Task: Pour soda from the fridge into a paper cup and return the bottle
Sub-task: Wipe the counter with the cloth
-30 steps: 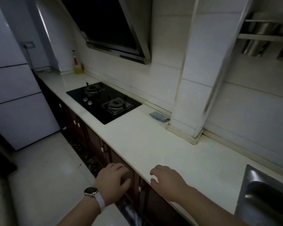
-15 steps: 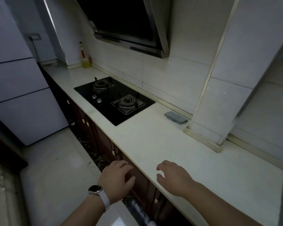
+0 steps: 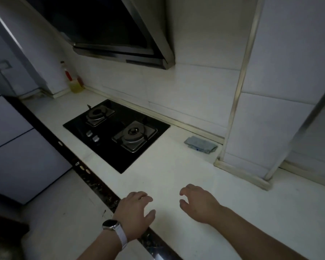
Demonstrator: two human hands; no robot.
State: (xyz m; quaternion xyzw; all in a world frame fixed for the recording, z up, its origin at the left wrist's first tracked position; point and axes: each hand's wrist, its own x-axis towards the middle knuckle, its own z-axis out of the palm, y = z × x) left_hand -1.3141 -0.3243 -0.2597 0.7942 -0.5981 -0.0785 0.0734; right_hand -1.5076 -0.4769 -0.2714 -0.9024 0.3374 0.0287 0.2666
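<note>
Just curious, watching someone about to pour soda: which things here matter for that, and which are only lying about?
For the job: fridge, left hand, right hand, both empty. No bottle or cup visible.

Lying about: stove, grey cloth, yellow bottle, hood.

Big pale fridge (image 3: 17,147) at the far left, standing tall on the floor, doors shut, dark lines running across its front, only part of it showing, its side close to the end of the table (image 3: 176,166)
</note>
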